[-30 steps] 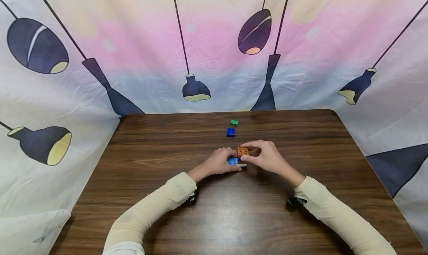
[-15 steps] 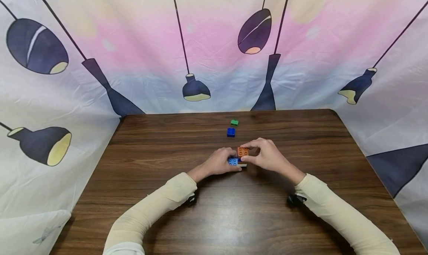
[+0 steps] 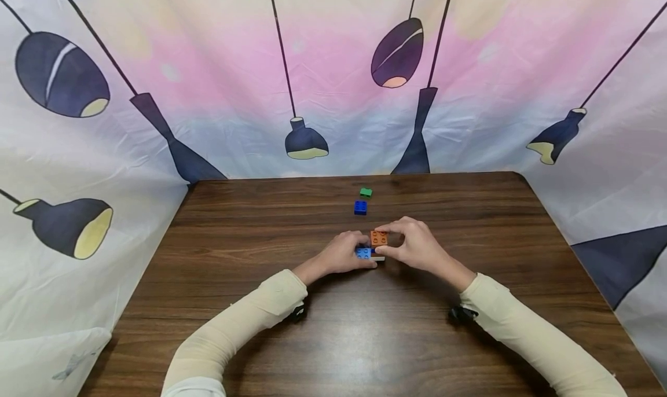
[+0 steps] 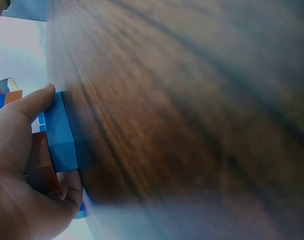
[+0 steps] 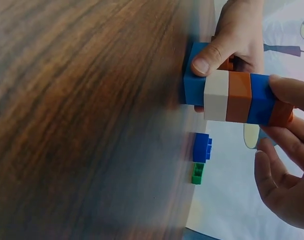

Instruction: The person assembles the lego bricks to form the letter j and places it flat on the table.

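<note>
A tower of toy building bricks rises from a long blue base brick (image 5: 194,89). Above the base come a white brick (image 5: 216,95), an orange brick (image 5: 239,97) and a blue brick (image 5: 260,99), with another orange brick (image 3: 378,238) on top. My right hand (image 3: 417,245) pinches this top brick between thumb and fingers, in line with the tower. My left hand (image 3: 341,253) grips the base, its thumb pressed along the near side. Beside the tower, a light blue brick (image 3: 363,253) shows its studs, partly covered by that hand. A further orange brick (image 4: 42,162) sits within the left grip.
Farther back on the wooden table (image 3: 260,212) lie a dark blue brick (image 3: 361,208) and a smaller green brick (image 3: 366,193). Behind the table's far edge hangs a cloth (image 3: 224,96) printed with lamps.
</note>
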### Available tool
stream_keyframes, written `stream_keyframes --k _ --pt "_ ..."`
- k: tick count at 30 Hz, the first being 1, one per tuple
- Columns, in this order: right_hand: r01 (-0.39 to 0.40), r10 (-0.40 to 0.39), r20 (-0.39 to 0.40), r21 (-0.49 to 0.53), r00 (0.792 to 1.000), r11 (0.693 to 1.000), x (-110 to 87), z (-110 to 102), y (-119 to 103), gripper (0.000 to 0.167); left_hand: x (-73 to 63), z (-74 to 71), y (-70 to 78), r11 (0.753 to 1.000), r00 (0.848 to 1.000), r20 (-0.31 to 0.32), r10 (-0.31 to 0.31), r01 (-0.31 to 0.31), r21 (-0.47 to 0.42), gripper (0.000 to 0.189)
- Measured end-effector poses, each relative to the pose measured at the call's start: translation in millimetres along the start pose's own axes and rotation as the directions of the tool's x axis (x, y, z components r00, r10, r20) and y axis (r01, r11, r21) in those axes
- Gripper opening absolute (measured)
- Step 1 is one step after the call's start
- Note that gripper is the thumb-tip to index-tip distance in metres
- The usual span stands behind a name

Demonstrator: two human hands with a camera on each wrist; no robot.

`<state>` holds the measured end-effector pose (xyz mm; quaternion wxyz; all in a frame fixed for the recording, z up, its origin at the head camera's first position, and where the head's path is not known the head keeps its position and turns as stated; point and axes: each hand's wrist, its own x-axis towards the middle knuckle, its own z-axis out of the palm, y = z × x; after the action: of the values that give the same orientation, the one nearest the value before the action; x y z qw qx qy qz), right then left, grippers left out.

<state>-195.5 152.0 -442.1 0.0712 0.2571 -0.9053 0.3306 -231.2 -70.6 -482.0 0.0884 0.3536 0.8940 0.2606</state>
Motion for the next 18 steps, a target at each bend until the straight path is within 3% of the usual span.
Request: stream_keyframes --k 11,18 --pt "-0.048 0.046 0.024 0.064 0.999 0.997 -1.1 0.5 2.0 0.041 -0.3 1.2 -0.6 1.0 1.0 -0.004 0.001 -0.001 0.004 0.043" --pt "-0.015 0.011 0.033 0.111 0.999 0.994 -0.4 -0.3 6.1 0.043 -0.7 1.2 -0.7 1.0 1.0 -0.001 -0.008 0.008 0.018 0.043"
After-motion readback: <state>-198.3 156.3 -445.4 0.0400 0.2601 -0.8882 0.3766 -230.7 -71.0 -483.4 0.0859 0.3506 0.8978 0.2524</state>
